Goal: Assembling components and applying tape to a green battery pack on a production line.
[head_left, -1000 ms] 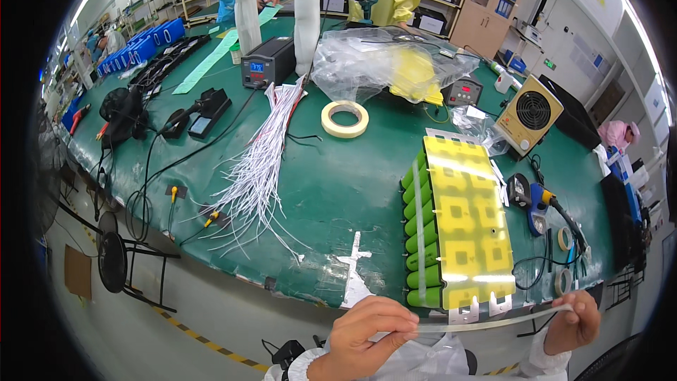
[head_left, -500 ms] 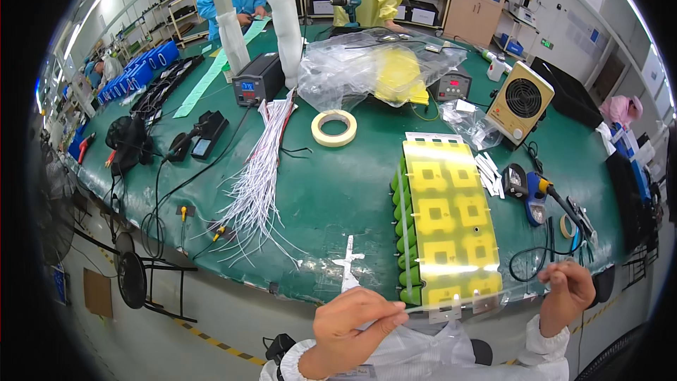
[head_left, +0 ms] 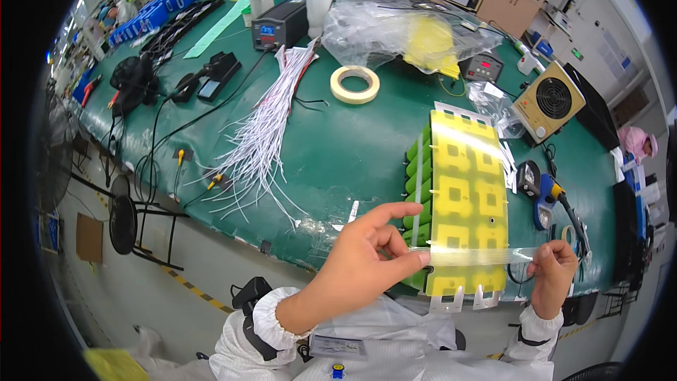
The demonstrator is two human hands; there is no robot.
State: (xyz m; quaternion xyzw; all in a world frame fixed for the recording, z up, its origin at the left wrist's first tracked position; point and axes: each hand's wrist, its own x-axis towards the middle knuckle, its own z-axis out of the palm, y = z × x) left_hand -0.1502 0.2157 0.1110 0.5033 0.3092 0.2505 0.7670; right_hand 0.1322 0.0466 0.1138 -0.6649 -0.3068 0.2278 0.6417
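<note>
A strip of clear tape (head_left: 476, 256) is stretched level between the two hands, just above the near end of a yellow-topped battery pack (head_left: 462, 197) that lies lengthwise on the green table (head_left: 338, 148). The left hand (head_left: 370, 257) pinches the tape's left end between thumb and fingertips, its forefinger pointing up and to the right; the right hand (head_left: 552, 275) is closed on the other end, near the table's front edge. The pack shows green cells along its left side and metal tabs at both ends (the tape crosses it close to the near tabs). Left of the pack, well apart, a bundle of white wires (head_left: 264, 134) fans out toward the table's edge. Beyond the pack sits a roll of tape (head_left: 355, 85), and to the right a soldering tool (head_left: 543, 194) and a small beige fan (head_left: 549, 102).
</note>
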